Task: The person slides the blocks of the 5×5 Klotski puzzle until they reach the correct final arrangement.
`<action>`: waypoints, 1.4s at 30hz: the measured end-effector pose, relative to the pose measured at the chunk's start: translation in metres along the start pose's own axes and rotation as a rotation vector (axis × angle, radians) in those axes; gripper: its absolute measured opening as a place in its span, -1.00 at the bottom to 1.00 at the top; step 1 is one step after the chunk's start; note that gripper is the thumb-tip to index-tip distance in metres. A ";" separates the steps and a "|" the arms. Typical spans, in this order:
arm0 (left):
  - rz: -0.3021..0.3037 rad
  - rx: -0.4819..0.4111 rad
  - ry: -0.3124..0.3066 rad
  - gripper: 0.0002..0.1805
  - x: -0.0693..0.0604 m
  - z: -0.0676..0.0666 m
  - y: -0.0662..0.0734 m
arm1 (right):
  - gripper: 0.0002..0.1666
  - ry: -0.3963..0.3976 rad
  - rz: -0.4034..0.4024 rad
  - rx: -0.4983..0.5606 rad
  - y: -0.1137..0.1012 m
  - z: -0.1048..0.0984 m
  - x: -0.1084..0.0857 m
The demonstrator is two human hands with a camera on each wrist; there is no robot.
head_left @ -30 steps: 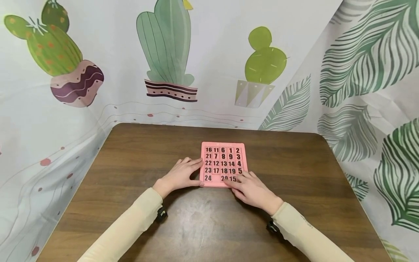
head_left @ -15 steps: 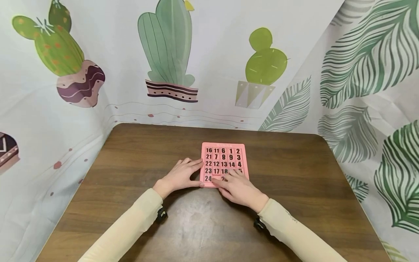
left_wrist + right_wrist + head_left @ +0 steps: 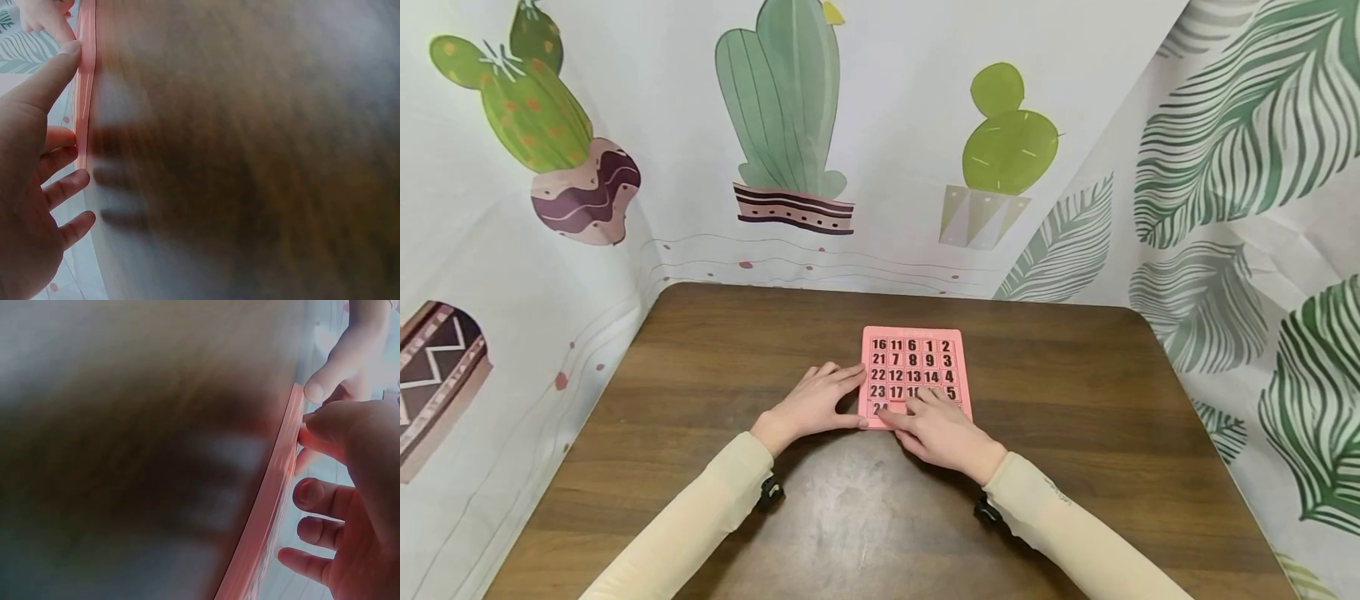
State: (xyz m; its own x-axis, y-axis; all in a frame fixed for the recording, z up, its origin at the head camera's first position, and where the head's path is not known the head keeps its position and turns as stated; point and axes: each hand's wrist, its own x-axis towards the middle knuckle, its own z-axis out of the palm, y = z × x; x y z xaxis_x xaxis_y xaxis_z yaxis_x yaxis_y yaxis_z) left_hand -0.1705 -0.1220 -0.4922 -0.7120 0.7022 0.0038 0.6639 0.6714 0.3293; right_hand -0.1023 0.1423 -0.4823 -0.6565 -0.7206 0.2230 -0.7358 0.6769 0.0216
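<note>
A pink number slide puzzle (image 3: pixel 913 368) lies flat on the table, its rows of black-numbered tiles facing up. My left hand (image 3: pixel 808 402) touches its left side, the thumb at the near corner and the index finger higher along the edge. My right hand (image 3: pixel 942 429) reaches over the lower right part. Its index fingertip presses the 24 tile (image 3: pixel 879 407) in the bottom row, and the hand covers several tiles right of it. The puzzle's pink side edge (image 3: pixel 85 94) runs beside the left thumb in the left wrist view. My right hand (image 3: pixel 369 506) has its other fingers spread.
The brown wooden table (image 3: pixel 737 333) extends all around the puzzle. Behind and beside it hangs a white cloth (image 3: pixel 895 125) printed with cacti and leaves. A black band (image 3: pixel 771 492) sits at the left wrist and another black band (image 3: pixel 987 510) at the right.
My right hand has moved left along the puzzle's bottom row, from the 20 tile past the gap to the 24 tile. The 5 tile shows again. My left hand has stayed in place.
</note>
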 end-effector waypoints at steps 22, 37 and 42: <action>-0.003 0.004 -0.003 0.01 -0.001 0.001 0.000 | -0.59 0.021 0.033 0.069 0.013 0.000 -0.013; -0.013 0.001 -0.018 0.00 -0.001 0.000 0.004 | -0.56 -0.096 0.131 0.093 0.013 0.004 0.023; -0.010 0.007 -0.006 0.00 -0.001 0.000 0.002 | -0.55 -0.095 0.132 0.090 0.011 0.005 0.021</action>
State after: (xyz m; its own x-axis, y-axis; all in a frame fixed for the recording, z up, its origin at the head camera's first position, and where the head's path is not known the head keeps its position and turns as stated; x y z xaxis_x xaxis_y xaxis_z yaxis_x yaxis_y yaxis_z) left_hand -0.1688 -0.1217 -0.4917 -0.7172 0.6968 -0.0049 0.6585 0.6801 0.3223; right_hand -0.1255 0.1339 -0.4820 -0.7577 -0.6404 0.1254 -0.6516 0.7532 -0.0904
